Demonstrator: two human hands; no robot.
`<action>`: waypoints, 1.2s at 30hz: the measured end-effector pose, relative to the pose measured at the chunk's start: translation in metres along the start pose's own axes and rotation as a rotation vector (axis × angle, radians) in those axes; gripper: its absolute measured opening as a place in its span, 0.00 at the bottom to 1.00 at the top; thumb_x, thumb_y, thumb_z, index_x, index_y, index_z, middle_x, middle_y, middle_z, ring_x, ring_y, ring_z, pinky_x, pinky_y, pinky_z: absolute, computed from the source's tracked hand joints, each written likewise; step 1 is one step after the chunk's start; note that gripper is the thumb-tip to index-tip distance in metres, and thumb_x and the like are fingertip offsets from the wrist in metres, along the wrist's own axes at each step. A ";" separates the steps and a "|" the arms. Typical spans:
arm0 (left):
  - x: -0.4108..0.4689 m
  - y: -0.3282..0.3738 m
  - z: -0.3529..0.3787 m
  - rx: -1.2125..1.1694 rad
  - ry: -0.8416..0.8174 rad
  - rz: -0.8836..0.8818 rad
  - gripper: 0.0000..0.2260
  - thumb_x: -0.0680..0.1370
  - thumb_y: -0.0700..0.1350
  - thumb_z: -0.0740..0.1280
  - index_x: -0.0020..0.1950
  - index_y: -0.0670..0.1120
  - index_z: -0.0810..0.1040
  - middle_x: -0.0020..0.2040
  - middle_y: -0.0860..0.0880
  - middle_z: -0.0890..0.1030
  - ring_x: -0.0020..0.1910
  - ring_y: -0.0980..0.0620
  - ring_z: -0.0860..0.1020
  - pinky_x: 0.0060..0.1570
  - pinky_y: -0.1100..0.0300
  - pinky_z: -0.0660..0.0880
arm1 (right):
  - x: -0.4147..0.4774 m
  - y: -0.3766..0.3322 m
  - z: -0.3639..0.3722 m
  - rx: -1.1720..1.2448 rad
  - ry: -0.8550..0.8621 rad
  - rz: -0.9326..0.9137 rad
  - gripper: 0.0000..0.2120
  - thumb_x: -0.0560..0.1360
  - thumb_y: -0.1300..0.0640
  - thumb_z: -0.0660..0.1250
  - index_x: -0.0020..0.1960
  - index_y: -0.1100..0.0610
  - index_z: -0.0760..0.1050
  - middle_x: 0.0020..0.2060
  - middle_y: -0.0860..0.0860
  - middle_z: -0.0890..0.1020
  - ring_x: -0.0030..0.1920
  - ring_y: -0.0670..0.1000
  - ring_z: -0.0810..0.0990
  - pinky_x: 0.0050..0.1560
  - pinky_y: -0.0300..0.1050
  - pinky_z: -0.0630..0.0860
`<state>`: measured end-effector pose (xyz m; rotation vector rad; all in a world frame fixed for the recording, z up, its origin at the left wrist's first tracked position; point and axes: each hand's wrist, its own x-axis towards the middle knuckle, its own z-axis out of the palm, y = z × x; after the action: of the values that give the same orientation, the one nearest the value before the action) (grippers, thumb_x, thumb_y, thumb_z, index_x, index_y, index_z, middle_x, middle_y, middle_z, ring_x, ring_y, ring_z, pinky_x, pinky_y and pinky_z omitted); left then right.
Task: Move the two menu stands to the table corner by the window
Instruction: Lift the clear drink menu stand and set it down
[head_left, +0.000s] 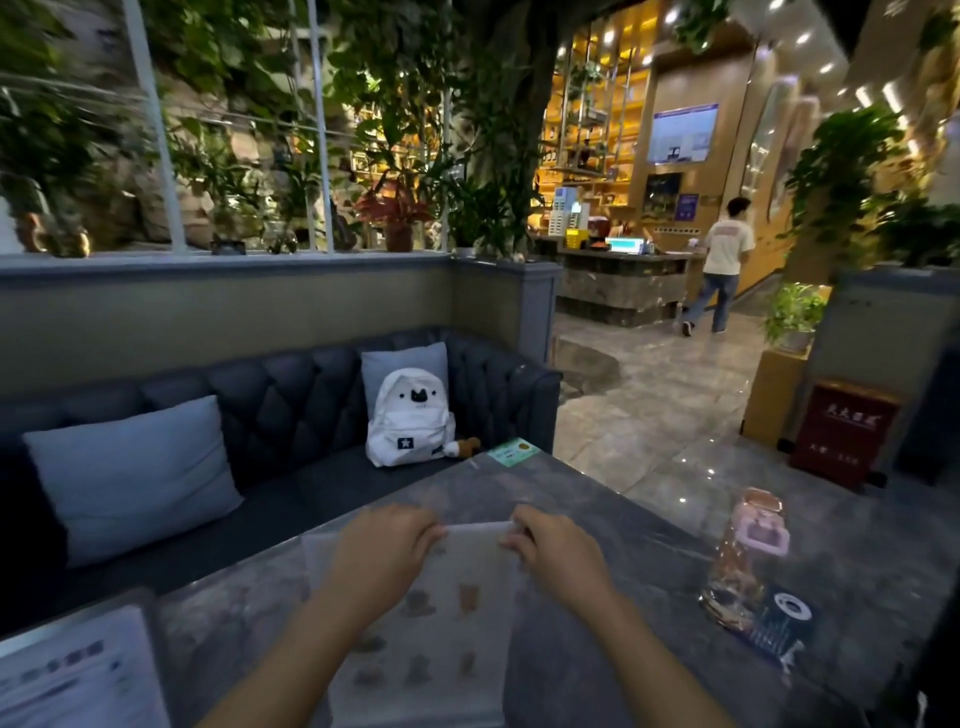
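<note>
A clear menu stand (441, 629) with a pale sheet of small brown pictures is in the middle of the grey marble table (649, 597), leaning toward me. My left hand (384, 551) grips its top edge at the left. My right hand (556, 551) pinches the same edge at the right. A second menu stand (78, 670) with a white printed sheet stands at the table's near left corner, apart from both hands. The view is blurred.
A clear bottle with a pink cap (748, 556) and a dark card (779, 623) sit on the table's right. A green sticker (514, 451) marks the far corner. Behind the table are a dark sofa (291, 415), cushions, a white backpack (410, 421) and the window (234, 130).
</note>
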<state>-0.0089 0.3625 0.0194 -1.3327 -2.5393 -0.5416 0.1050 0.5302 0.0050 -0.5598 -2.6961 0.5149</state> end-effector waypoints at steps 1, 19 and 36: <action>-0.003 0.002 -0.001 0.007 0.015 -0.015 0.14 0.78 0.54 0.55 0.45 0.47 0.76 0.46 0.48 0.81 0.48 0.48 0.77 0.46 0.52 0.71 | 0.002 0.001 -0.001 0.026 -0.016 -0.003 0.09 0.76 0.50 0.61 0.42 0.55 0.67 0.43 0.56 0.82 0.47 0.57 0.77 0.38 0.49 0.68; -0.076 -0.040 -0.007 -0.509 0.218 -0.392 0.04 0.78 0.46 0.60 0.48 0.57 0.69 0.44 0.53 0.78 0.46 0.48 0.76 0.42 0.55 0.69 | -0.004 0.010 0.060 0.702 0.000 0.262 0.10 0.75 0.45 0.62 0.42 0.51 0.72 0.42 0.51 0.82 0.43 0.49 0.81 0.40 0.46 0.77; -0.096 -0.026 -0.014 -0.544 0.253 -0.377 0.07 0.78 0.45 0.59 0.42 0.45 0.71 0.36 0.47 0.77 0.40 0.44 0.76 0.41 0.51 0.70 | 0.017 0.010 0.071 0.744 -0.064 0.279 0.14 0.75 0.43 0.58 0.43 0.53 0.71 0.41 0.49 0.79 0.41 0.51 0.81 0.36 0.43 0.76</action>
<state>0.0236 0.2716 -0.0078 -0.8275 -2.5227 -1.4566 0.0652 0.5267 -0.0568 -0.6902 -2.2323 1.5306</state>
